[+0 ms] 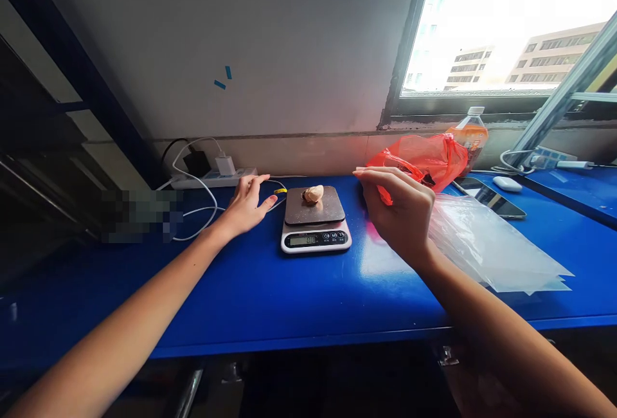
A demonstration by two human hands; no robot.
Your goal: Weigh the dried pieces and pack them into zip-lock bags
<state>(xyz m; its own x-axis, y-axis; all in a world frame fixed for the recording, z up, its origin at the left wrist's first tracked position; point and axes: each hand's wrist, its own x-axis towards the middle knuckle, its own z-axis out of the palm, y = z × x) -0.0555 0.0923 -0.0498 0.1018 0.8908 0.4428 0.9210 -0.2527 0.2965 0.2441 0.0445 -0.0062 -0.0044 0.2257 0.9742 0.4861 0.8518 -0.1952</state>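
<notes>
Left grip [248, 206] spread, empty, right grip [398, 206] curled, contents unclear, partly hiding red bag [427, 151], lump [314, 194] on scale [315, 217]

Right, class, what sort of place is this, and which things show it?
Probably an indoor workspace, though which kind I can't tell: a blue table holds a digital scale, with a power strip and window behind.
</notes>
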